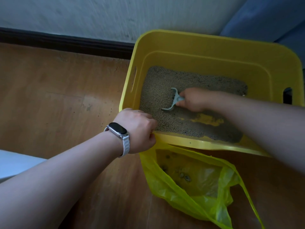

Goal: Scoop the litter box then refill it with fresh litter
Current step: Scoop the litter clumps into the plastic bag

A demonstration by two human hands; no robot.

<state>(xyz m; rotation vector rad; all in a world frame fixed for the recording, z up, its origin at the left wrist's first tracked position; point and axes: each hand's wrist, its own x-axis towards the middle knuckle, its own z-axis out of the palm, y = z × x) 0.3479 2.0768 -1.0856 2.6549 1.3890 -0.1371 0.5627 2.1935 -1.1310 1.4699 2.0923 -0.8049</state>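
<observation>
A yellow litter box (214, 45) stands on the wooden floor against the wall, holding grey-brown litter (158, 96). A bare yellow patch of its bottom (208, 119) shows through near the front. My right hand (194, 100) is inside the box, shut on the handle of a pale grey-blue scoop (173, 100) whose blade is dug into the litter. My left hand (138, 129), with a watch on the wrist, grips the box's near left corner rim.
A yellow plastic bag (198, 182) lies open on the floor just in front of the box, with several dark clumps inside. A dark skirting board (66, 42) runs along the pale wall. Something blue (272, 19) stands at the top right.
</observation>
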